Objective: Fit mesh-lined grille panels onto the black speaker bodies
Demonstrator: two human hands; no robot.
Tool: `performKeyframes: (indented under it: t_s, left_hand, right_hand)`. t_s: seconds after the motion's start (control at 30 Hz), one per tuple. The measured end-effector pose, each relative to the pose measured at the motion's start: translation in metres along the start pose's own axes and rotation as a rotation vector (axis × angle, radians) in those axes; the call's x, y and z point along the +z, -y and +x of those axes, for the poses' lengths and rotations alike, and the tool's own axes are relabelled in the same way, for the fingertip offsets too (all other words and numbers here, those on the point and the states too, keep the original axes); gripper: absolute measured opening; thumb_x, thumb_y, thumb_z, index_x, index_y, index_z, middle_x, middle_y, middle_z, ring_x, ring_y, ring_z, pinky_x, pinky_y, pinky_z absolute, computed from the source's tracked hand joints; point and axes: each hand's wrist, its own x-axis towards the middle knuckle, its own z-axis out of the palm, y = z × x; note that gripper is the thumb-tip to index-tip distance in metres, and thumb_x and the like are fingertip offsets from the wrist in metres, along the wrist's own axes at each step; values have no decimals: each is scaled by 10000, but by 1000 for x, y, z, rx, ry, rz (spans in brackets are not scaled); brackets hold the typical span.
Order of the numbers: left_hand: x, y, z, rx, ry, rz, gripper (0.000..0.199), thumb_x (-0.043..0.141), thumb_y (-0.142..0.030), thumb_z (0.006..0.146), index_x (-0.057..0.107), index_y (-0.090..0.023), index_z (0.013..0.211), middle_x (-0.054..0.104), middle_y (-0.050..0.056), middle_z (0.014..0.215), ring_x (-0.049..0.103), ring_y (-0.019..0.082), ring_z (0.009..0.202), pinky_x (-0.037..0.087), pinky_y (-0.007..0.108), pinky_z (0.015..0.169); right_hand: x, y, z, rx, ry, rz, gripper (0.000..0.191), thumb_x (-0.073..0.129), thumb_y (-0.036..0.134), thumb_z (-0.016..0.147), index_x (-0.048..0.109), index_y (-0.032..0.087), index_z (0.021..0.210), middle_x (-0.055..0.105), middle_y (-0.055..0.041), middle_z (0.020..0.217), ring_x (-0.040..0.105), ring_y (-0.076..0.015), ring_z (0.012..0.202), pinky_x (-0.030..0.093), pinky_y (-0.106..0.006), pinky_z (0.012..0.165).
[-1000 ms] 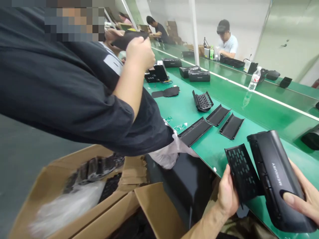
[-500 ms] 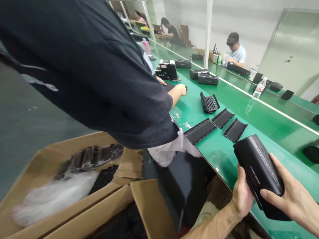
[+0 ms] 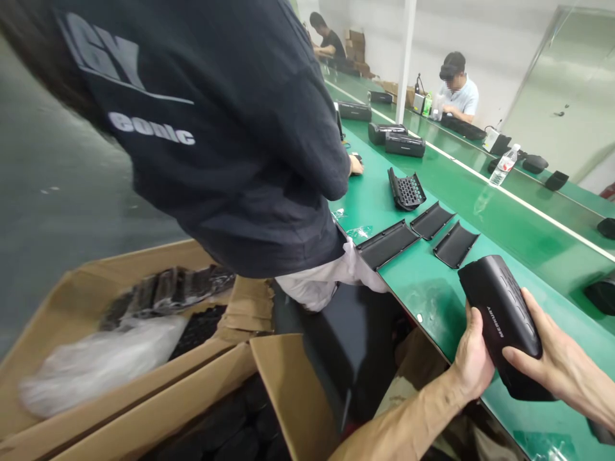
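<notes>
Both my hands hold a black cylindrical speaker (image 3: 502, 326) marked "MERCURY" over the green workbench. My left hand (image 3: 473, 358) grips it from below on the near side. My right hand (image 3: 542, 358) presses on its right side, with the fingers across the slotted shell. Three curved black panels (image 3: 387, 244) (image 3: 431, 220) (image 3: 455, 244) and a black perforated grille (image 3: 406, 189) lie on the bench beyond, out of reach of my fingers.
A co-worker in a black T-shirt (image 3: 206, 128) leans over the bench to my left. An open cardboard box (image 3: 129, 378) holds plastic-wrapped black parts. Further along are black speakers (image 3: 396, 144), a water bottle (image 3: 503, 165), and a seated person (image 3: 459, 86).
The slotted panel held apart from the speaker now sits against it, and my hands have tilted the speaker. The co-worker has turned away, moving a hand along the bench.
</notes>
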Motion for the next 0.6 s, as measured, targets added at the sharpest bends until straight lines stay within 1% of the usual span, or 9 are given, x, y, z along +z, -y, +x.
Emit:
performKeyframes:
  t_s: [0.07, 0.17, 0.23, 0.27, 0.33, 0.4, 0.47, 0.53, 0.6]
  left_hand:
    - [0, -11, 3, -39, 55, -4, 855, 763, -718, 844, 530, -315, 1562, 624, 117, 1566, 526, 372, 1495, 392, 540, 1243]
    - [-4, -31, 8, -146, 188, 35, 886, 920, -596, 724, 608, -272, 1487, 677, 131, 1502, 581, 409, 1432, 437, 558, 1193]
    - [-6, -41, 13, -194, 239, 74, 882, 970, -500, 652, 656, -234, 1432, 725, 139, 1431, 619, 429, 1383, 470, 560, 1155]
    - [-6, -44, 15, -196, 241, 91, 865, 970, -471, 641, 670, -222, 1413, 743, 138, 1401, 636, 433, 1362, 484, 560, 1140]
    - [-5, -48, 18, -159, 217, 113, 829, 949, -435, 651, 675, -219, 1403, 760, 128, 1374, 662, 429, 1330, 503, 559, 1123]
    - [-2, -51, 20, -104, 198, 125, 827, 938, -418, 654, 667, -219, 1409, 763, 122, 1370, 675, 426, 1313, 514, 562, 1117]
    - [2, -53, 20, -54, 189, 133, 842, 937, -415, 647, 659, -205, 1414, 773, 132, 1346, 686, 430, 1297, 523, 568, 1113]
    - [4, -55, 21, -16, 186, 141, 852, 935, -419, 644, 655, -184, 1414, 792, 142, 1293, 700, 433, 1275, 532, 571, 1107]
    - [6, -54, 21, 5, 192, 159, 855, 932, -426, 654, 649, -177, 1422, 810, 137, 1240, 710, 427, 1259, 536, 570, 1108]
  right_hand:
    - [-11, 4, 1, -1, 32, 23, 1154, 622, 709, 817, 180, 198, 1752, 658, -189, 1408, 747, -404, 1101, 582, -524, 946]
    - [-31, 7, 7, -42, 174, 98, 1111, 635, 702, 867, 159, 239, 1758, 704, -141, 1360, 757, -354, 1044, 600, -478, 922]
    - [-42, 4, 10, -93, 246, 152, 1094, 659, 696, 886, 159, 267, 1759, 670, -124, 1454, 733, -351, 1148, 585, -473, 993]
    - [-45, 1, 10, -121, 244, 173, 1094, 680, 701, 882, 184, 268, 1756, 612, -128, 1542, 694, -363, 1247, 558, -482, 1058]
    - [-44, -9, 5, -177, 139, 238, 1087, 709, 724, 873, 237, 270, 1741, 458, -135, 1685, 574, -391, 1422, 484, -513, 1167]
    - [-30, -21, -7, -229, -54, 345, 1113, 724, 765, 858, 232, 291, 1736, 354, -139, 1743, 458, -409, 1525, 439, -549, 1211]
    - [-3, -31, -20, -277, -271, 435, 1201, 759, 800, 811, 175, 313, 1741, 295, -150, 1760, 371, -430, 1577, 410, -600, 1225]
    - [29, -36, -28, -303, -457, 437, 1259, 828, 769, 763, 175, 304, 1734, 285, -186, 1749, 358, -469, 1570, 377, -675, 1215]
    - [54, -35, -30, -340, -648, 436, 1150, 882, 650, 773, 279, 282, 1680, 364, -214, 1691, 408, -482, 1527, 353, -725, 1195]
